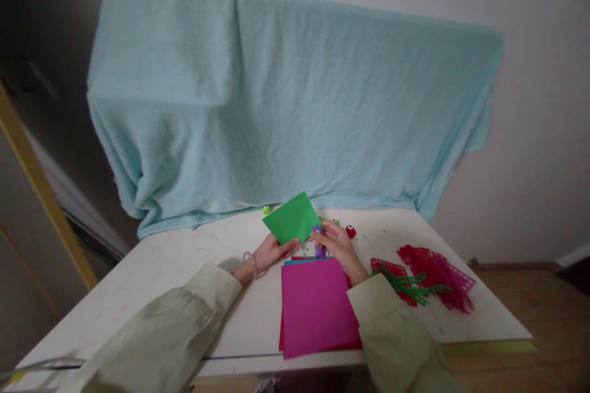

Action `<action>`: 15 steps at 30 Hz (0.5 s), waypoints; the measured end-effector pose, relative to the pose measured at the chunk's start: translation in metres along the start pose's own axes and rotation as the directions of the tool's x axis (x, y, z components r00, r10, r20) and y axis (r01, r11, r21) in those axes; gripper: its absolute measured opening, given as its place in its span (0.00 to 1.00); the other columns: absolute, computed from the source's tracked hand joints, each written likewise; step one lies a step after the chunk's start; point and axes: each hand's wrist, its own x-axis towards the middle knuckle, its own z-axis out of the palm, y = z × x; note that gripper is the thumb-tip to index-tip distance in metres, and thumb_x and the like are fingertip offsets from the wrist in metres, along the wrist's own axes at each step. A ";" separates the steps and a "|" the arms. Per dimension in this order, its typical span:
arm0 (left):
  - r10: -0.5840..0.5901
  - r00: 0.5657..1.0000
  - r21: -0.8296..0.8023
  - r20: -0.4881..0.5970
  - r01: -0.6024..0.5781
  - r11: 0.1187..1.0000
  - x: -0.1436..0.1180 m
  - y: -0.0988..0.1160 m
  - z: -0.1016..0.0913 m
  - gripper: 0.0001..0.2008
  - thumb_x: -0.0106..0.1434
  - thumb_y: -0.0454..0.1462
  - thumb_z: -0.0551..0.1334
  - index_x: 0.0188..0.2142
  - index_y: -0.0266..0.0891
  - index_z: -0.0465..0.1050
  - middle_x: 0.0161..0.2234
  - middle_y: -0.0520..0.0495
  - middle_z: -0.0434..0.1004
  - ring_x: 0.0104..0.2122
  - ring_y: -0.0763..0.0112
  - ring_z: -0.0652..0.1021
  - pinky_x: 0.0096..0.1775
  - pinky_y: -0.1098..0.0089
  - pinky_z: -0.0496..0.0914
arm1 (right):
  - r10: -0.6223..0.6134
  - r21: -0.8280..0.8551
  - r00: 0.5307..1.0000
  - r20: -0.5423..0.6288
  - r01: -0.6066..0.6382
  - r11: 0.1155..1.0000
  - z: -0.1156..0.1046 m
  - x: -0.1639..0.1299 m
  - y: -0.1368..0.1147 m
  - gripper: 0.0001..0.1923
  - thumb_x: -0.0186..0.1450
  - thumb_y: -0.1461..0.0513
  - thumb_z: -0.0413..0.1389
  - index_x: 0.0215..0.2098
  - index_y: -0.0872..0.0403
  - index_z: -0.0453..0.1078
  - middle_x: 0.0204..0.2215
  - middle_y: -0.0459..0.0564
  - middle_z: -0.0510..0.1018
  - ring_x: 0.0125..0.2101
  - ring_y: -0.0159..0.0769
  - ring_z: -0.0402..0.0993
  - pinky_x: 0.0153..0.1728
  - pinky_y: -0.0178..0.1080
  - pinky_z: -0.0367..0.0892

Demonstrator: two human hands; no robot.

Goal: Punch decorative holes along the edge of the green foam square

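My left hand (pixel 278 248) is closed on the lower edge of a green sheet of paper (pixel 294 218), thumb on top. The sheet is held tilted above the table. My right hand (pixel 337 242) grips a small purple hole punch (pixel 319 241) at the sheet's right corner. How far the paper goes into the punch is hidden by the fingers. Just below both hands lies a stack of coloured paper with a magenta sheet (pixel 319 307) on top; blue and red edges show beneath it. Tiny green paper bits are scattered behind the stack.
Red perforated paper scraps (pixel 436 273) and green cut strips (pixel 412 284) lie on the white table (pixel 184 276) at right. A red eyed figure (pixel 351 231) and a green one (pixel 267 209) stand toward the back. A light blue cloth (pixel 295 98) hangs behind.
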 end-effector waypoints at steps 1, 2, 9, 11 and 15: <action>0.001 1.000 0.000 0.004 -0.001 1.000 0.000 -0.001 0.000 0.21 0.63 0.51 0.56 0.31 0.33 0.71 0.19 0.53 0.64 0.19 0.77 0.62 0.23 0.75 0.56 | -0.003 -0.013 1.000 0.001 0.003 1.000 0.000 0.000 0.000 0.18 0.53 0.54 0.64 0.37 0.54 0.69 0.24 0.44 0.73 0.22 0.29 0.68 0.24 0.32 0.64; 0.000 1.000 0.000 0.006 0.000 1.000 0.000 -0.002 0.000 0.21 0.63 0.51 0.56 0.31 0.33 0.71 0.19 0.53 0.64 0.19 0.77 0.62 0.23 0.75 0.56 | -0.004 -0.026 1.000 0.000 0.004 1.000 0.000 0.000 0.001 0.17 0.54 0.53 0.64 0.36 0.54 0.69 0.23 0.43 0.73 0.21 0.28 0.68 0.23 0.32 0.63; -0.007 1.000 0.005 0.027 0.006 1.000 -0.001 0.000 0.000 0.22 0.62 0.52 0.56 0.32 0.32 0.71 0.20 0.52 0.65 0.20 0.77 0.63 0.23 0.75 0.57 | -0.017 -0.043 1.000 -0.021 0.017 0.999 -0.001 -0.001 0.002 0.16 0.55 0.52 0.63 0.34 0.55 0.70 0.25 0.45 0.74 0.25 0.30 0.70 0.25 0.32 0.63; -0.005 0.999 0.006 0.035 0.005 1.000 -0.002 0.003 0.000 0.22 0.62 0.52 0.57 0.32 0.32 0.72 0.20 0.51 0.66 0.20 0.76 0.63 0.24 0.74 0.57 | -0.013 -0.030 0.999 -0.031 0.012 0.999 -0.002 -0.001 0.003 0.16 0.55 0.52 0.63 0.33 0.55 0.70 0.27 0.46 0.75 0.28 0.31 0.71 0.28 0.32 0.64; -0.022 0.999 -0.009 0.030 0.022 1.000 -0.003 0.008 0.001 0.22 0.61 0.51 0.58 0.33 0.32 0.72 0.21 0.50 0.68 0.22 0.75 0.65 0.25 0.74 0.59 | 0.003 -0.021 0.998 -0.069 -0.005 1.000 -0.003 0.001 0.006 0.18 0.52 0.51 0.64 0.32 0.55 0.71 0.28 0.47 0.76 0.29 0.34 0.73 0.30 0.33 0.66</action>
